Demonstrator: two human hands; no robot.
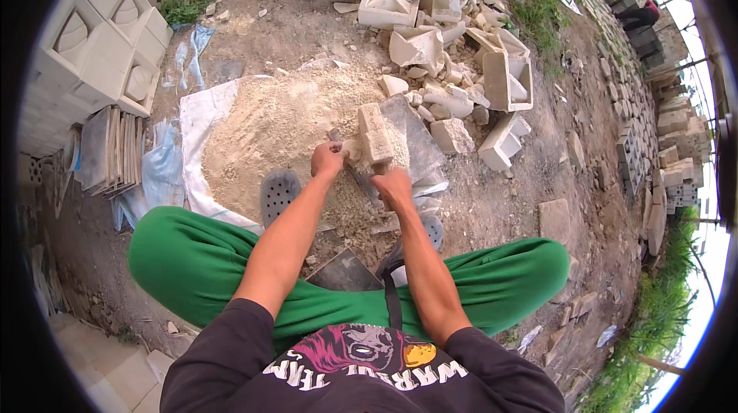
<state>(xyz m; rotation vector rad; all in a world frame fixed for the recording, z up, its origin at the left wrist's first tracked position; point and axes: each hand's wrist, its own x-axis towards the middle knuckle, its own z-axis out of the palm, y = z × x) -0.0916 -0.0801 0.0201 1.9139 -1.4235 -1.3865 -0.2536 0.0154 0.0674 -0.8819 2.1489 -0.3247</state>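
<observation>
My right hand [393, 186] is closed around the short handle of a dusty, block-headed mallet [374, 134], whose long head points away from me. Just left of it, my left hand [329, 161] pinches a small pale stone piece [351, 149] close beside the mallet head. A dark, narrow bar [366, 182] lies under and between my hands, partly hidden. Pale crushed grit [269, 117] is heaped around them on a white sheet [194, 136]. A flat grey slab [415, 140] lies right of the mallet.
Broken pale blocks [450, 98] form a rubble pile ahead to the right. Whole blocks [100, 36] are stacked at the left, above thin boards [115, 152]. Blue plastic [161, 171] lies beside the sheet. A dark plate [346, 271] sits between my legs. Another person [639, 16] is far right.
</observation>
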